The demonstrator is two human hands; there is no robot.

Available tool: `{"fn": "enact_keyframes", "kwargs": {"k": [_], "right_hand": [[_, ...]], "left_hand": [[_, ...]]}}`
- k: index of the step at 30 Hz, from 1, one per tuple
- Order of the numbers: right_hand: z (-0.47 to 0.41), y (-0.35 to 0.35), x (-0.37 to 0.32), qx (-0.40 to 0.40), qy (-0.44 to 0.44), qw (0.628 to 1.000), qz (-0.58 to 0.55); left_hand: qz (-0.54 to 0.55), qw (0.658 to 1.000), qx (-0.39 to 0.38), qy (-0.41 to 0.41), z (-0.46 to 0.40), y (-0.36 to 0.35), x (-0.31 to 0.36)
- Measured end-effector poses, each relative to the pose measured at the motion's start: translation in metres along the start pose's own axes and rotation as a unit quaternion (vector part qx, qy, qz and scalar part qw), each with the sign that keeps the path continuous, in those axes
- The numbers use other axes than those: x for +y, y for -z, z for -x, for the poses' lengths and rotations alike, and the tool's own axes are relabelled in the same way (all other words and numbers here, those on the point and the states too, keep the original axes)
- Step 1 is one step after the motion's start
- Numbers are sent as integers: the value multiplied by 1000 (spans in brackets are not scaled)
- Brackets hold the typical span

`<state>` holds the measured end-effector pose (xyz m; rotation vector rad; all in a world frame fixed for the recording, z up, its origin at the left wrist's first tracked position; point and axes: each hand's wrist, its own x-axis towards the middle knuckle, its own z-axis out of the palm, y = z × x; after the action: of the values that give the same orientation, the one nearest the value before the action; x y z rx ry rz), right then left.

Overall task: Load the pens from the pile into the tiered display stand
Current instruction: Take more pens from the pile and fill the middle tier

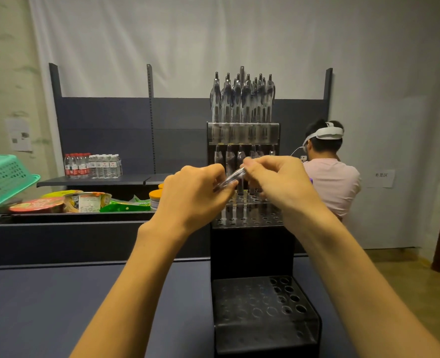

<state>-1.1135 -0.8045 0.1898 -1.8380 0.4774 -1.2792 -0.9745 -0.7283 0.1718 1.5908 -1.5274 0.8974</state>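
Observation:
A black tiered display stand [252,244] rises in front of me. Its top tier is full of clear pens [242,99]. Several pens stand in the middle tier [247,218]. The bottom tier [263,306] shows only bare holes. Both hands are raised in front of the middle tier. My left hand [193,195] and my right hand [278,182] pinch the two ends of a clear pen [233,178] that lies tilted between them. The pile of pens is out of view.
The stand sits on a dark blue table [58,306]. Behind it, a dark shelf [105,179] holds water bottles [92,165]; snacks [84,201] and a green basket [4,179] lie left. A person [327,177] with a headset sits behind the stand, back turned.

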Motion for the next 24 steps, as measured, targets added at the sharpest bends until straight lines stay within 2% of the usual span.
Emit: {"fn": "enact_keyframes", "kwargs": {"k": [6,10,13,18,24], "right_hand": [[-12,26,-7,137,-83,981,-105],[-22,43,-7,228,-47,967,-104],[-30,50,-2,263,-9,963,-55],[-38,52,-1,287,78,953,50],[-40,41,2,243,111,959,99]], "left_hand": [[22,1000,17,1,21,12,0],[-2,1000,12,22,29,19,-9],[-61,996,-25,55,30,18,-14],[-111,983,-112,99,30,14,-19],[-128,973,-161,108,37,9,-22]]}}
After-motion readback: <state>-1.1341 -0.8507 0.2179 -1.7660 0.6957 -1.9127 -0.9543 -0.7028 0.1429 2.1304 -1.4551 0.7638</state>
